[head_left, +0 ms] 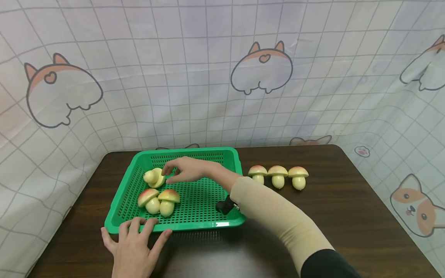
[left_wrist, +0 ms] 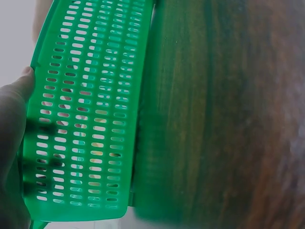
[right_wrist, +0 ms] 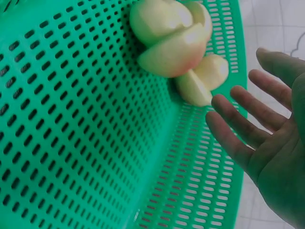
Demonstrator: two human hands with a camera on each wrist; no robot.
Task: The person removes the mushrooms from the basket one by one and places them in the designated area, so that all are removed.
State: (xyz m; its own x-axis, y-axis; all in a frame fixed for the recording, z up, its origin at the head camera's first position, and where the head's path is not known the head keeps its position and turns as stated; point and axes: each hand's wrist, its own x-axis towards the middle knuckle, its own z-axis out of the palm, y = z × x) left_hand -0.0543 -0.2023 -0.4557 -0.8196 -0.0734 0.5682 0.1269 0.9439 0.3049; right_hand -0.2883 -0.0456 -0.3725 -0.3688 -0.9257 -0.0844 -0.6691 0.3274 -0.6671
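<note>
A green plastic basket (head_left: 205, 200) stands on the table with three toy mushrooms at its left end. One pale mushroom (head_left: 152, 177) lies tipped over toward the back; two red-and-yellow mushrooms (head_left: 167, 201) sit side by side nearer the front. My right hand (head_left: 187, 170) hovers over the basket just right of the tipped mushroom, its fingers loosely bent and holding nothing. In the right wrist view the right hand's fingers (right_wrist: 238, 129) spread apart beside the mushrooms (right_wrist: 176, 47). My left hand (head_left: 133, 247) rests its fingertips on the basket's front rim near the left corner.
Three more toy mushrooms (head_left: 278, 176) stand in a row on the dark wooden table (head_left: 333, 216), right of the basket. A white grid-patterned cloth (head_left: 194, 96) with cartoon dogs hangs behind the table and along its sides. A black wrist device (head_left: 225, 205) hangs below the right forearm.
</note>
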